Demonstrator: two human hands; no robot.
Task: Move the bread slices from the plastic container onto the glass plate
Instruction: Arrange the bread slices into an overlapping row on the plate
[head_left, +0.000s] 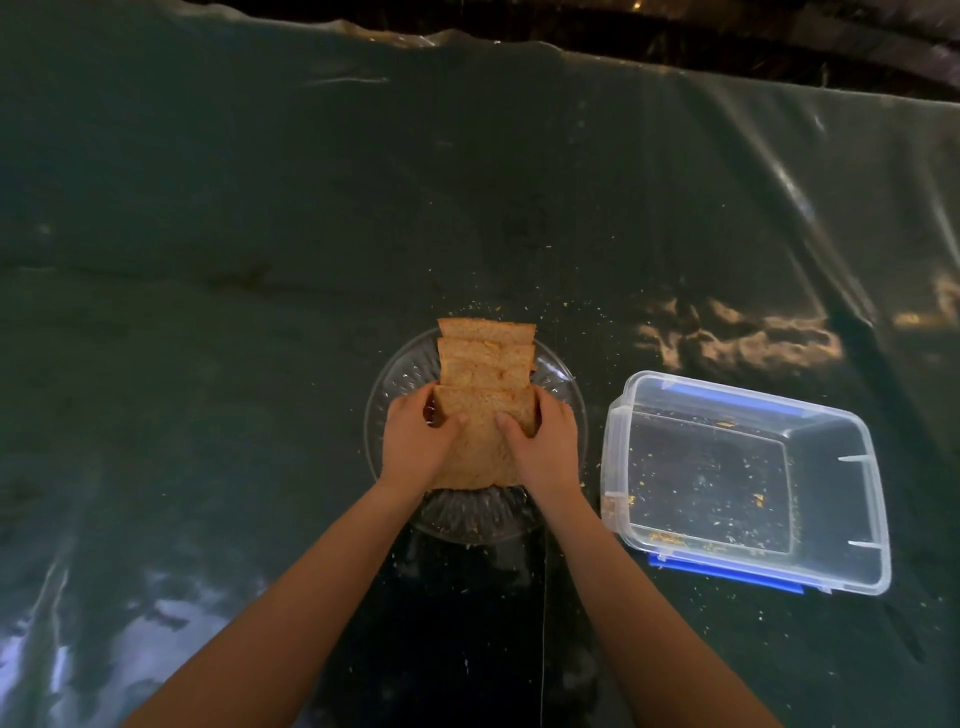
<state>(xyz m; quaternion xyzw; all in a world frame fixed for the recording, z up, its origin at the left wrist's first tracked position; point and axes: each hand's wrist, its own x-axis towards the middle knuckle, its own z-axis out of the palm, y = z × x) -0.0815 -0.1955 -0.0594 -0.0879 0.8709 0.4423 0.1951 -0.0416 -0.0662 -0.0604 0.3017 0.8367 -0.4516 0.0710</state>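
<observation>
Container (810, 415): no slices inside, crumbs only; it sits right of the plate (400, 374). Bread slices (485, 345) overlap in a row on the plate. Left hand (415, 441) and right hand (545, 441) clasp the nearest slice's sides. Transfer looks nearly complete; release remains.

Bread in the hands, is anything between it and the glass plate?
Nothing visible. Both the left hand and right hand already hold the nearest bread slice over the glass plate, overlapping other slices lying there.

We extend both bare forearms toward twelve o'clock, left hand (415, 441) and right hand (543, 441) side by side, fingers curled inward in a grip.
</observation>
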